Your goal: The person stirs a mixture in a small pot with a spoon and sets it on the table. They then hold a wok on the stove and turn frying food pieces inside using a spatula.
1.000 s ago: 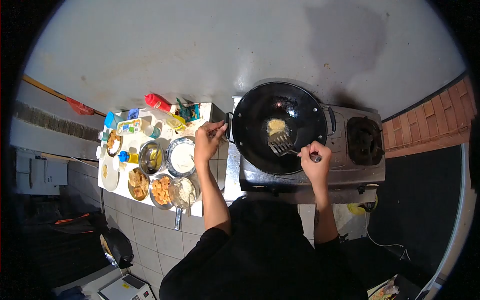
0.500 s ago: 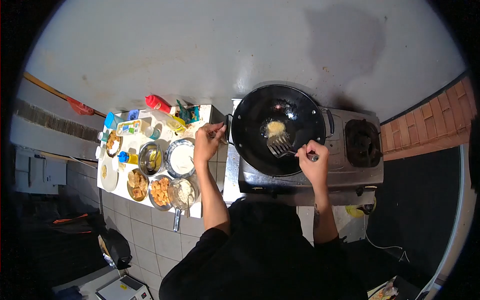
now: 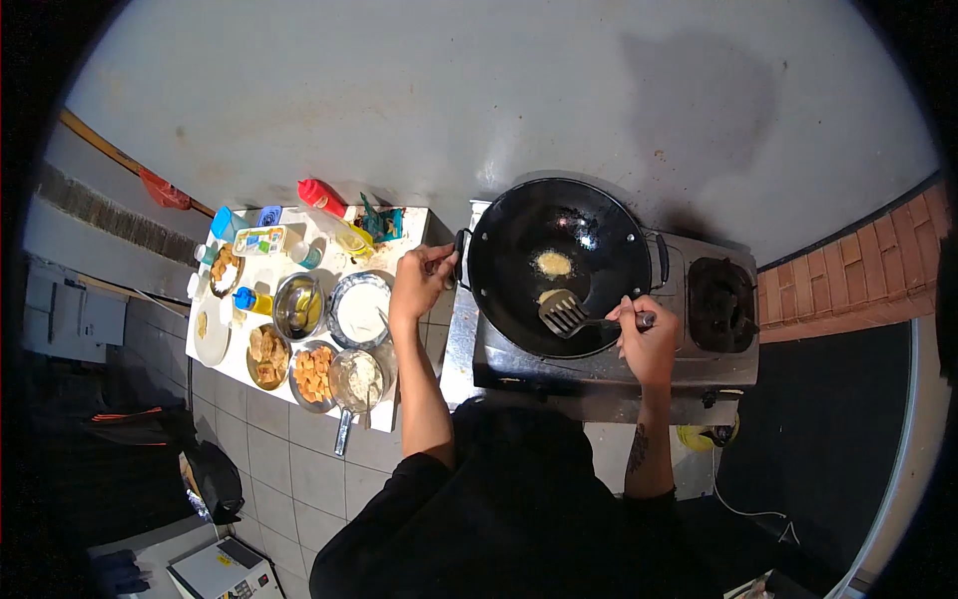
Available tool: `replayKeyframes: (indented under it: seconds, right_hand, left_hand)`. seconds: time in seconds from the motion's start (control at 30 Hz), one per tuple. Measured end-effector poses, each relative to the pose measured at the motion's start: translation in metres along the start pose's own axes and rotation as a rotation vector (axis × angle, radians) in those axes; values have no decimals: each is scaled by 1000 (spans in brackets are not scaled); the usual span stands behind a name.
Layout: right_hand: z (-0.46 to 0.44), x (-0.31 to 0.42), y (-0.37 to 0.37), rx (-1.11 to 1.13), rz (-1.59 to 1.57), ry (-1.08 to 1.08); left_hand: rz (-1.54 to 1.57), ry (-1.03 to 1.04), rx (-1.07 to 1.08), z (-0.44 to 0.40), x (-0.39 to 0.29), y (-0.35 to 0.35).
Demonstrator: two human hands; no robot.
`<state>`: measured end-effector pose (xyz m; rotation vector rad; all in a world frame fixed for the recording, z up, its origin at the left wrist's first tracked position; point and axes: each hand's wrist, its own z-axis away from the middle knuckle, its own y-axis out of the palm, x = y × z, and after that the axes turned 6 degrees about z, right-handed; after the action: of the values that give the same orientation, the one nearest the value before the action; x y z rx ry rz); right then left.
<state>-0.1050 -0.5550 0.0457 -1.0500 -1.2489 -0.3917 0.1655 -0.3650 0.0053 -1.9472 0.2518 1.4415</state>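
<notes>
A large black wok (image 3: 504,290) stands on the left burner of the stove. My left hand (image 3: 424,280) is closed around the wok's left handle (image 3: 462,258). In my right hand (image 3: 644,334) is the handle of a slotted spatula (image 3: 566,316), whose head lies low in the wok, pointing left. A pale golden piece of food (image 3: 553,264) sits in shiny oil near the wok's middle. Another small pale piece (image 3: 546,296) shows at the spatula's upper left edge, partly hidden by it.
The stove's bare right burner (image 3: 723,304) is beside the wok. On the white table (image 3: 232,359) to the left are a bowl of white batter or flour (image 3: 361,309), a metal bowl (image 3: 297,306), a plate of orange pieces (image 3: 314,374), a saucepan (image 3: 356,381) and a red squeeze bottle (image 3: 320,196).
The spatula has moved slightly down and right, away from the golden piece, and its head has turned. A second pale piece now shows beside it. My left hand stays on the handle.
</notes>
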Motion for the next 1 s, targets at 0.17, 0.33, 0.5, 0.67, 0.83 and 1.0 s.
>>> replayKeyframes:
  seconds: [0.17, 0.33, 0.5, 0.67, 0.83, 1.0]
  right_hand:
    - [4, 2, 4, -26, -39, 109]
    - [7, 0, 2, -67, -89, 96]
    - [8, -8, -1, -32, -36, 58]
    - [12, -7, -3, 30, 7, -15]
    - [15, -6, -6, 66, 135, -166]
    - [20, 6, -10, 170, 94, -395]
  left_hand:
    - [44, -43, -2, 1, -6, 0]
    - [5, -20, -15, 1, 1, 1]
    - [-39, 36, -14, -1, 8, 2]
    - [-29, 6, -23, -1, 5, 2]
    - [33, -59, -27, 0, 7, 4]
    - [37, -49, -29, 1, 1, 4]
